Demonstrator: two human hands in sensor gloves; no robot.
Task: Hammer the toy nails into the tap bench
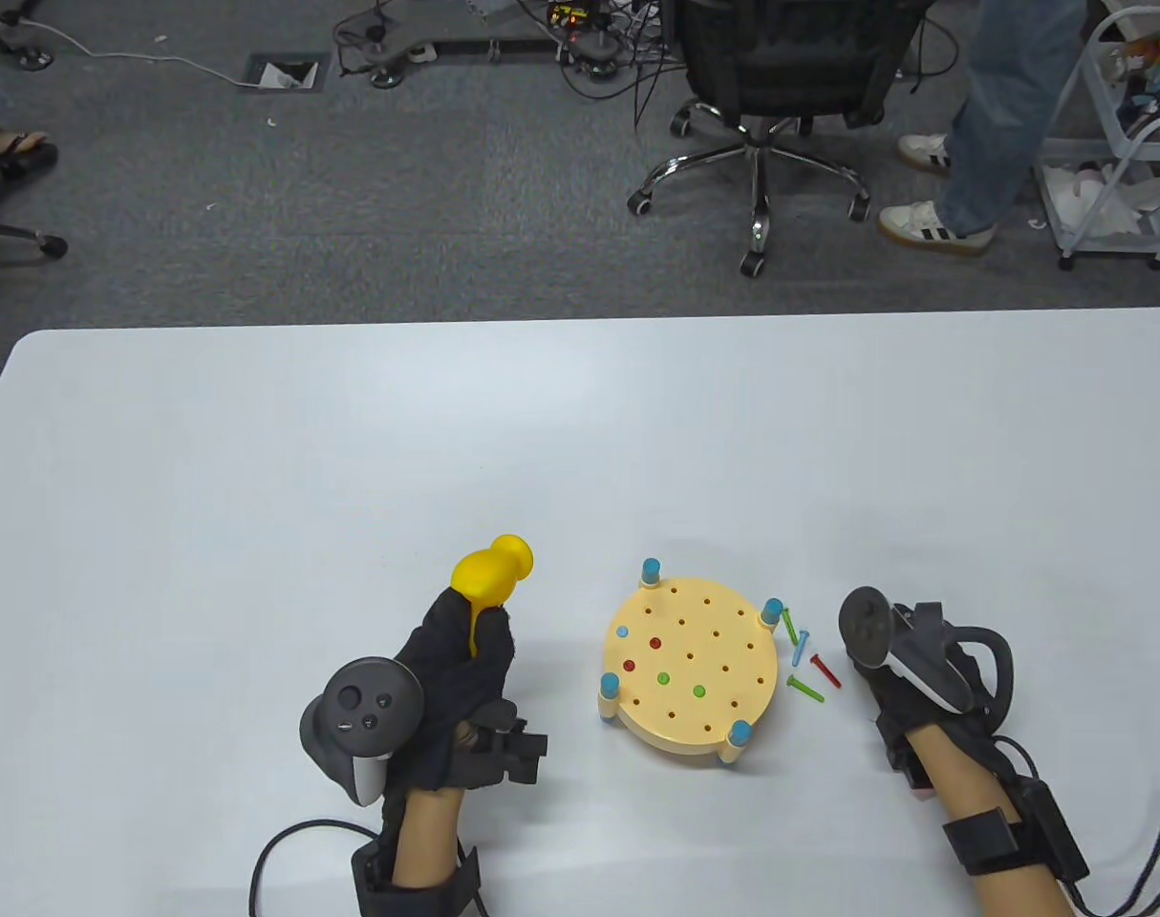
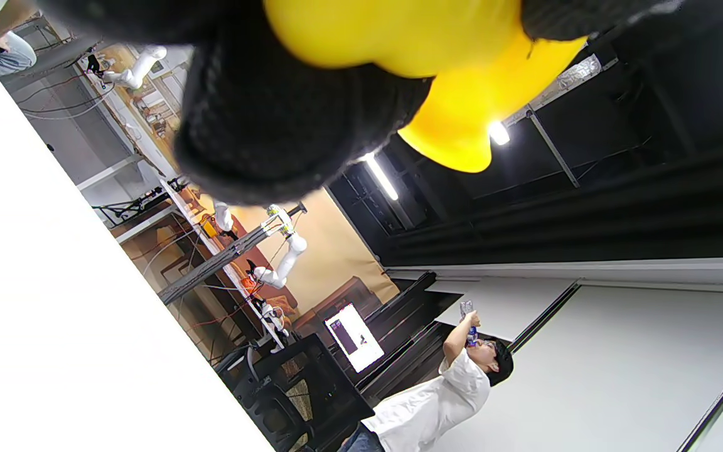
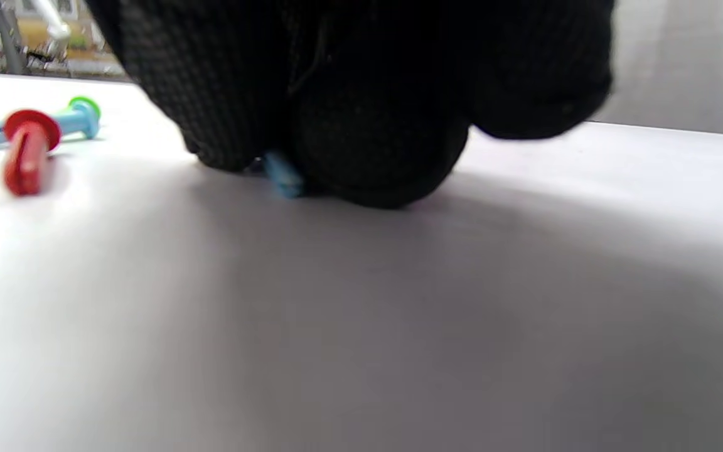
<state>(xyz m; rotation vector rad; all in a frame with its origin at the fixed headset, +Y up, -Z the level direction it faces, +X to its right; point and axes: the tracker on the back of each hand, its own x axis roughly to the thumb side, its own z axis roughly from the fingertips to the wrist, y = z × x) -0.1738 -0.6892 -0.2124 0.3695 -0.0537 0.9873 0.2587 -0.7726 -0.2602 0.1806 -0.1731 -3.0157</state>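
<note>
No text, label, brand, number or sign can be read in any of the three views. In the left wrist view a lit screen (image 2: 354, 336) in the lower middle of the frame shows dark and light patches, too small to make out any writing. The round-headed grey tracker (image 1: 362, 718) at lower left of the table view carries plain buttons with no legible marks.
</note>
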